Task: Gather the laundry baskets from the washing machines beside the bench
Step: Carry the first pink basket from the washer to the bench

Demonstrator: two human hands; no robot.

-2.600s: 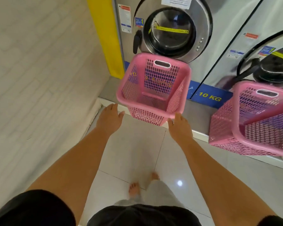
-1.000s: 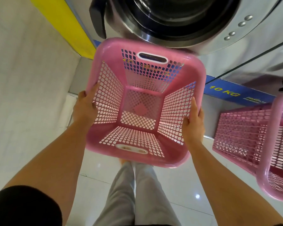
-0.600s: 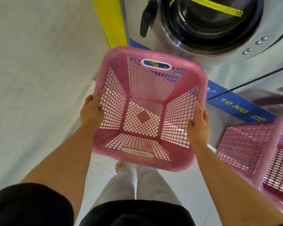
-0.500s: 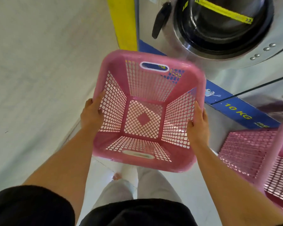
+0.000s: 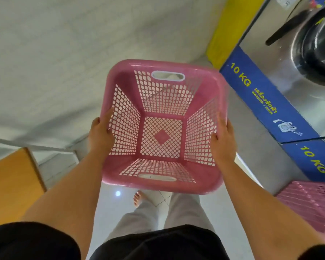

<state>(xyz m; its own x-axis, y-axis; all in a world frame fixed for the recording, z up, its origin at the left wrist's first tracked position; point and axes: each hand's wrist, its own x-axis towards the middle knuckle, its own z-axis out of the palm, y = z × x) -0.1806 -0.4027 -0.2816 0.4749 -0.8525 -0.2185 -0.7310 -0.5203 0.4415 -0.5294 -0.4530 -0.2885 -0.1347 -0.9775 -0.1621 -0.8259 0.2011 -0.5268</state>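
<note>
Your left hand (image 5: 101,135) grips the left side of the pink basket (image 5: 162,126), thumb hooked over the rim onto the inner mesh and the rest of the hand flat against the outside wall. Your right hand (image 5: 222,138) does the same on the right side, thumb inside, palm wrapped around the outer wall. Both hands are closed firmly on the basket and carry it in the air in front of your waist, its open top facing up at you.

The basket is empty. You can see straight down to its lattice floor with a solid diamond in the middle, and there is an oval handle slot in the far wall and another in the near wall. It hangs above the pale tiled floor (image 5: 109,207), over your grey trousers and one bare foot (image 5: 138,198).

To your right stands the washing machine (image 5: 296,59), steel-fronted, its round door at the upper right edge, with a blue strip (image 5: 266,98) along the bottom marked "10 KG" in yellow. A yellow panel (image 5: 223,30) sits just left of the machine. A second pink basket (image 5: 311,205) shows at the lower right, near the base of the machines and apart from the one you hold. At the lower left is the corner of a wooden bench (image 5: 11,184), with the light wall behind it.
</note>
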